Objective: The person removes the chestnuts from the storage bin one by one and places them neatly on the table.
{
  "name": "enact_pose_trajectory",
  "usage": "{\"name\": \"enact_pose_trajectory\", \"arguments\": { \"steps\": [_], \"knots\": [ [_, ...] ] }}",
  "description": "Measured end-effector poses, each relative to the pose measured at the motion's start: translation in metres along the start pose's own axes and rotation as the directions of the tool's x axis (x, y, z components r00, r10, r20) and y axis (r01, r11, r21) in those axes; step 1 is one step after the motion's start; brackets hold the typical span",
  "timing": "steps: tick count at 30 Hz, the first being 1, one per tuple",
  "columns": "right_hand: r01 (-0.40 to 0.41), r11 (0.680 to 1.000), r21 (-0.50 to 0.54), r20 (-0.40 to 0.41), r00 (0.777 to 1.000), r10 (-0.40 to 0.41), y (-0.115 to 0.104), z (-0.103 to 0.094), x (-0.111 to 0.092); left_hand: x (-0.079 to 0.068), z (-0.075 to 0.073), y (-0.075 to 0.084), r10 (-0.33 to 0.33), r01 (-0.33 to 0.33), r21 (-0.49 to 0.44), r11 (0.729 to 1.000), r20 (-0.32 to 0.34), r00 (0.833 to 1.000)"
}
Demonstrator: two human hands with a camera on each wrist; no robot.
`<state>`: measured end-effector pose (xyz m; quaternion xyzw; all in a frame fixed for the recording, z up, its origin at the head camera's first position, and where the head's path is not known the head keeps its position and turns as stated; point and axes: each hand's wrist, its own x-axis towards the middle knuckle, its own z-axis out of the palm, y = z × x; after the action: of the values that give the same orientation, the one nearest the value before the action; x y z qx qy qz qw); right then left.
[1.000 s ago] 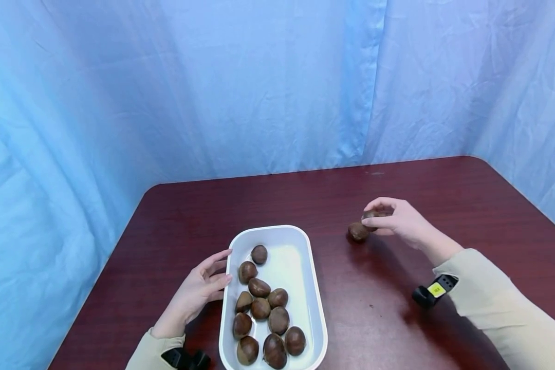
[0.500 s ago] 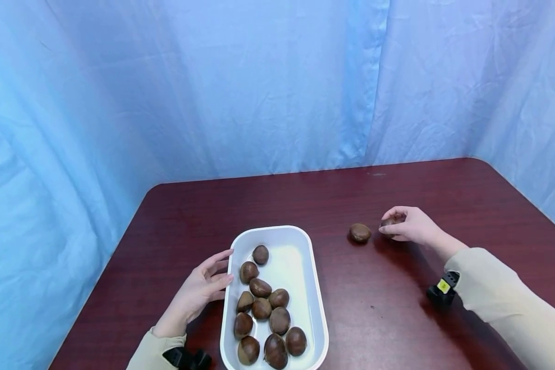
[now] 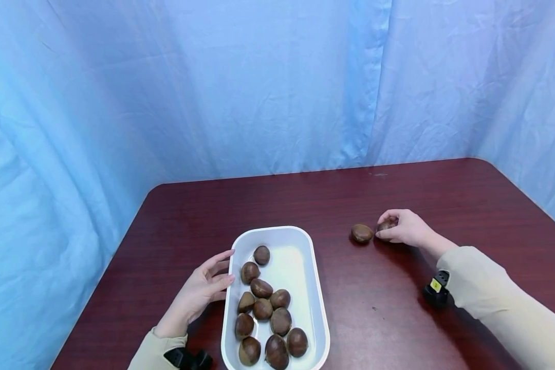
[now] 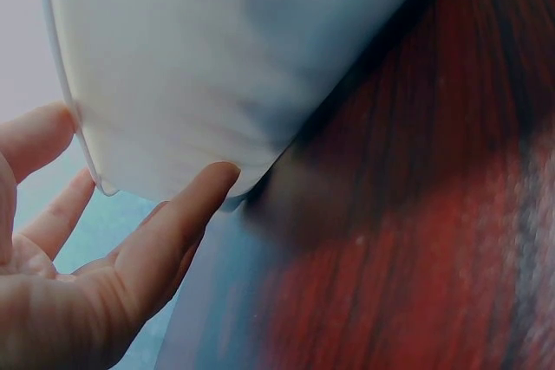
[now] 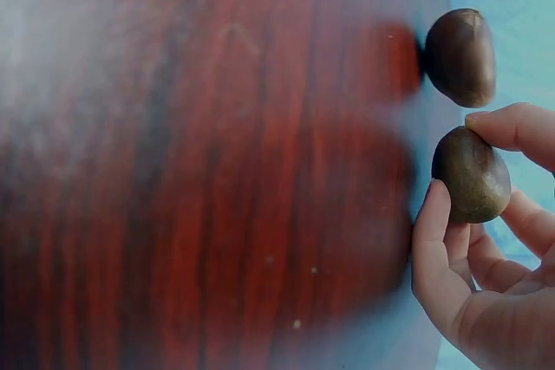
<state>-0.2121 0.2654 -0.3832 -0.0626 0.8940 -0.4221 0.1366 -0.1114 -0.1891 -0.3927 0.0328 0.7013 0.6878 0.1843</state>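
My right hand (image 3: 407,227) pinches a brown chestnut (image 5: 473,175) between thumb and fingertips, low over the table. Just left of it in the head view, a second chestnut (image 3: 362,233) lies on the wood, close to the held one. My left hand (image 3: 205,285) rests against the left side of a white tray (image 3: 322,318), fingertips at its rim. From the left wrist view, its fairly straight fingers (image 4: 178,231) touch the outer wall. Inside the tray lie several chestnuts (image 3: 280,321), mostly along the left and near end.
The dark red-brown wooden table (image 3: 189,216) has rounded far corners. Light blue curtains (image 3: 268,87) hang around its far and side edges. A black wrist device (image 3: 437,290) sits at the right cuff, another (image 3: 188,358) at the left.
My right hand has drawn its chestnut right, away from the loose one, then come slightly back toward it. My left hand and the tray stay in place.
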Motion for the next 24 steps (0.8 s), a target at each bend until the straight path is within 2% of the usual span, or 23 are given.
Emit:
{"name": "enact_pose_trajectory", "arguments": {
  "steps": [8,24],
  "knots": [
    [0.003,0.999,-0.042,0.041,0.999,-0.001,0.0,-0.001,0.0,0.001,0.0,-0.001,0.002,-0.002,-0.006,1.0,0.003,1.0],
    [-0.009,1.0,-0.027,0.073,0.997,0.011,0.006,-0.01,-0.003,0.003,-0.001,-0.002,-0.001,0.001,0.0,1.0,0.001,1.0]
  ]
}}
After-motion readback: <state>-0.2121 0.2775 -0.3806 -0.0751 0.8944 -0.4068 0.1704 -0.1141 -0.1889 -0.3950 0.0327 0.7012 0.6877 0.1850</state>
